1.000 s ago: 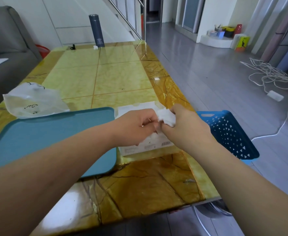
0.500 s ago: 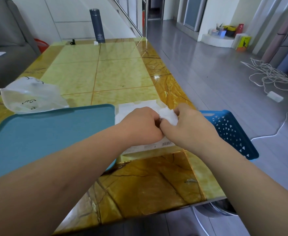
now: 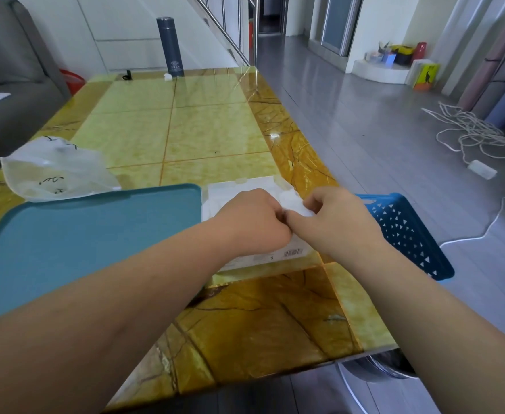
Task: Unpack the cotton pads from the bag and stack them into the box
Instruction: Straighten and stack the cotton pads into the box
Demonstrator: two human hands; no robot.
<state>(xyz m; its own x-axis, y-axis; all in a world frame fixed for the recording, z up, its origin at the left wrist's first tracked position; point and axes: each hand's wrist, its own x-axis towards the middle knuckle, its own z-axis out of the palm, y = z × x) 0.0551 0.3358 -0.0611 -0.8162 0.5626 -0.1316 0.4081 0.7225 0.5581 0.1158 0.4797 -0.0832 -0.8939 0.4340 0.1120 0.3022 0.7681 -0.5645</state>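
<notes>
A white cotton pad is pinched between my left hand and my right hand, which meet knuckle to knuckle. Both hands hover just above a flat white box with a barcode on its near side, lying on the table right of a teal tray. My hands hide most of the box's inside. A crumpled clear plastic bag with black writing lies at the tray's far left corner.
The yellow marble-pattern table carries a dark flask at its far edge. A blue perforated basket sits off the table's right edge. White cables lie on the grey floor; a grey sofa stands at the left.
My hands have stayed together over the box. Less of the pad shows between them now, and the camera has tilted slightly.
</notes>
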